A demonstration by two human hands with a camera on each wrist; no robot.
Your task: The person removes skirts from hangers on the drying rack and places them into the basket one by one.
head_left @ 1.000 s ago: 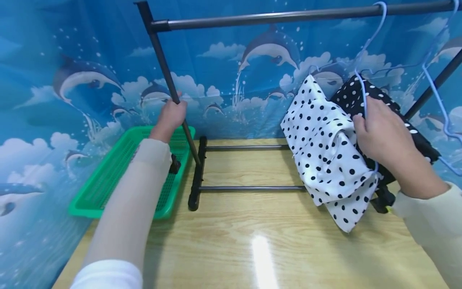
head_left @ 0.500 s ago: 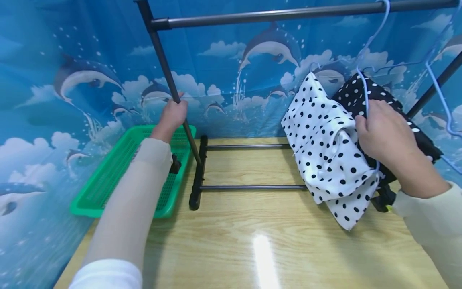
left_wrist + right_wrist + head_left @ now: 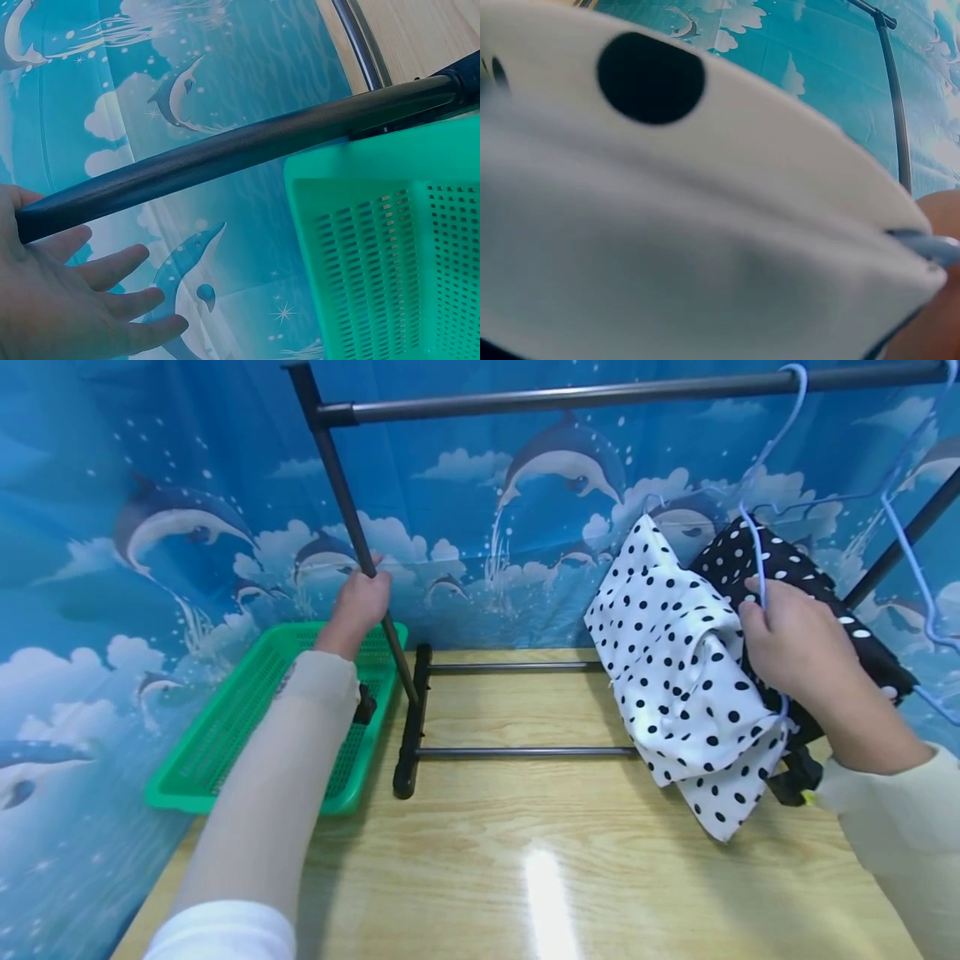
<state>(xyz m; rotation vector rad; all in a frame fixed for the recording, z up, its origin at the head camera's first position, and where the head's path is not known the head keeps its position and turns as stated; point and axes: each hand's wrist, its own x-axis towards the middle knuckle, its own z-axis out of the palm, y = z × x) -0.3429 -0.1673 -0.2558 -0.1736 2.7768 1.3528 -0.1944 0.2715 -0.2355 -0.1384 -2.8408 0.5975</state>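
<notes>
My left hand (image 3: 362,602) is at the left upright pole (image 3: 341,493) of the black clothes rack. In the left wrist view the pole lies against the palm and thumb, and the fingers (image 3: 124,266) stretch out past it, spread and fairly straight. My right hand (image 3: 798,639) grips the side of a blue hanger (image 3: 756,539), its hook over the rack's top bar (image 3: 555,397). From that hanger hangs a white cloth with black dots (image 3: 663,643), bunched and drooping toward the table. Close up, the white cloth (image 3: 727,172) covers most of the right wrist view, hiding the fingers.
A green plastic basket (image 3: 210,735) stands left of the rack, partly under my left forearm. Behind the right hand is a black cloth with white dots (image 3: 795,552). Another blue hanger (image 3: 911,543) hangs further right. The wooden table (image 3: 450,868) extends in front.
The fingers of my right hand have shifted slightly on the hanger, the index finger now showing round it. The left hand stays at the pole.
</notes>
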